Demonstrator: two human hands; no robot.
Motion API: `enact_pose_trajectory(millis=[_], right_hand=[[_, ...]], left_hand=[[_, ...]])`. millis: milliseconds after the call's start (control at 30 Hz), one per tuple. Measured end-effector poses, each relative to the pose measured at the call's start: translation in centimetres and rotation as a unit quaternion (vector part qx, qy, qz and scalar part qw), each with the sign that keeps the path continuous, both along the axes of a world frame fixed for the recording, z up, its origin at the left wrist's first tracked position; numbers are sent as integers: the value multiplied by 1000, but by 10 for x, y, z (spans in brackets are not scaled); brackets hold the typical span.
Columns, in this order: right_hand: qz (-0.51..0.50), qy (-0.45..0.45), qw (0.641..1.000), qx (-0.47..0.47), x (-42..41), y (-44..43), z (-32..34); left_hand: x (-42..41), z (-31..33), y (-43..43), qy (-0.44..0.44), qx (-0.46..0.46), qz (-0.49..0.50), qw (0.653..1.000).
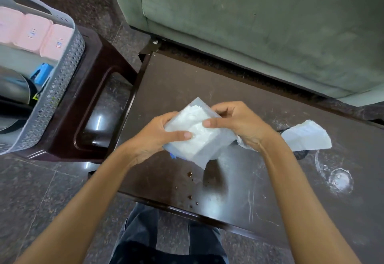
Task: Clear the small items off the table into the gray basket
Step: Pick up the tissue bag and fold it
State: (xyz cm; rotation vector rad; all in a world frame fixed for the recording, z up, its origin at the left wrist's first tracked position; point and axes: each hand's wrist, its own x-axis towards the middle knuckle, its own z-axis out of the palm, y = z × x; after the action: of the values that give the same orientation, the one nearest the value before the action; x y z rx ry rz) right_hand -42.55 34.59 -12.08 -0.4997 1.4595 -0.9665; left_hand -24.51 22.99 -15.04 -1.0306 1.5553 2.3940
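Observation:
Both hands hold a clear plastic bag of white powder [204,139] above the dark table [239,180]. My left hand [153,137] grips its left side with the thumb across the front. My right hand [239,124] pinches the upper right side. A white torn wrapper [305,137] lies on the table to the right, over a dark item mostly hidden by my right wrist. The gray basket [62,80] stands at the far left on a dark stool [99,89]. It holds a pink compartment box [31,33], a blue item [42,74] and a metal vessel [12,91].
A green sofa [259,24] runs along the table's far edge. White smears and a ring mark [338,178] show on the table's right side, and small dark drops [190,184] near its front edge. Dark stone floor lies between the stool and the table.

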Motion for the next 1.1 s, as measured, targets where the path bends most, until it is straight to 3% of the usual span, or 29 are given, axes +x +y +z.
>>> enact_pose_trajectory(millis=[100,233,333,467,600,767,933,1100], right_hand=[[-50,39,998,-5,14,-32,1],[-174,87,980,-40,32,-95,8],[-189,116,972,-81,57,-167,16],[-164,139,967,-136,106,-266,23],[-111,185,959,-181,164,-351,18],[-12,303,932,-200,214,-409,-1],[86,338,920,-180,239,-424,-21],[85,320,923,-198,248,-428,-19]], left_hand=[[13,8,-33,-39,-67,91,993],[44,26,-62,-68,-167,266,947],[69,35,-84,-61,-189,350,916],[81,39,-120,-70,-176,468,863],[84,39,-157,-55,-85,551,828],[86,39,-184,-59,-13,628,776],[91,39,-195,-66,14,642,764],[93,36,-197,-39,10,668,744]])
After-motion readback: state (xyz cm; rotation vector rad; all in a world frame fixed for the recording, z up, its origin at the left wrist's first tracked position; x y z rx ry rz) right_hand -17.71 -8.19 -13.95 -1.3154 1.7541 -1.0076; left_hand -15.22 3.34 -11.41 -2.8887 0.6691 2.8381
